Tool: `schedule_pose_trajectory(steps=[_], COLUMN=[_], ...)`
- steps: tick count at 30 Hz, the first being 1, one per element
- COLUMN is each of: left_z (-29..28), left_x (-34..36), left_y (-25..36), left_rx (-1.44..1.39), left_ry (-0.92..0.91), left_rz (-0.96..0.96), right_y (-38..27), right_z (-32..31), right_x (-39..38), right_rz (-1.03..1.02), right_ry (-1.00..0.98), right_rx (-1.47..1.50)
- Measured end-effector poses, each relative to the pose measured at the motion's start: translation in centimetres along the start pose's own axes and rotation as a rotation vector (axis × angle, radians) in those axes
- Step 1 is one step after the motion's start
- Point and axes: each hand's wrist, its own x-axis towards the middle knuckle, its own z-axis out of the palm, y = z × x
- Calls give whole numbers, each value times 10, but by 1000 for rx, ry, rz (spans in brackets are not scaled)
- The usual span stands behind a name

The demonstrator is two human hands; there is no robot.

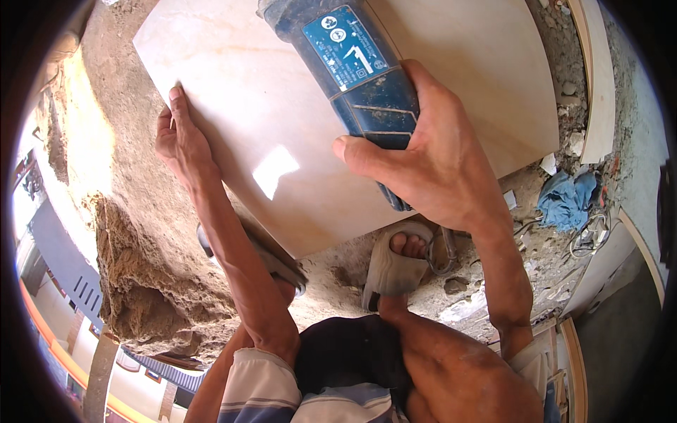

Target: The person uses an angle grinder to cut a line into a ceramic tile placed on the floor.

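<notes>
A large cream tile [240, 84] with a glossy surface lies in front of me on the ground. At its left edge my left hand [185, 144] is closed, the thumb on top and the fingers curled at the rim. My right hand [444, 155] is wrapped round the rear body of a blue angle grinder [345, 60], which is above the tile. The grinder's head reaches past the upper border, so its disc is out of sight. Below the tile's near edge is my sandal [395, 264].
Rubble and a crumpled blue cloth [566, 201] lie to the right, beside a looped cable [592, 236]. A narrow tile strip [596, 92] stands further right. At lower left the rough ground breaks off at a crumbling edge [134, 282].
</notes>
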Motion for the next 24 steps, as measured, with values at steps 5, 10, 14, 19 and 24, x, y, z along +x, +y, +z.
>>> schedule_pose_trajectory(steps=[5, 10, 14, 19, 24], left_z=[-1, -1, -1, -1, -2], left_x=[3, 4, 3, 1, 9], left_y=[-4, -6, -4, -1, -12], left_rx=[-36, -13, -8, 13, -28], left_ry=[-2, 20, 14, 21, 19], left_rz=[4, 17, 23, 0, 37], right_y=[5, 7, 9, 11, 15], right_z=[-1, -2, -2, -3, -3], right_x=[-4, -8, -12, -15, -19], right_rz=[-10, 23, -12, 4, -11], right_ry=[-8, -22, -6, -17, -15], right_rx=[-11, -9, -9, -6, 7])
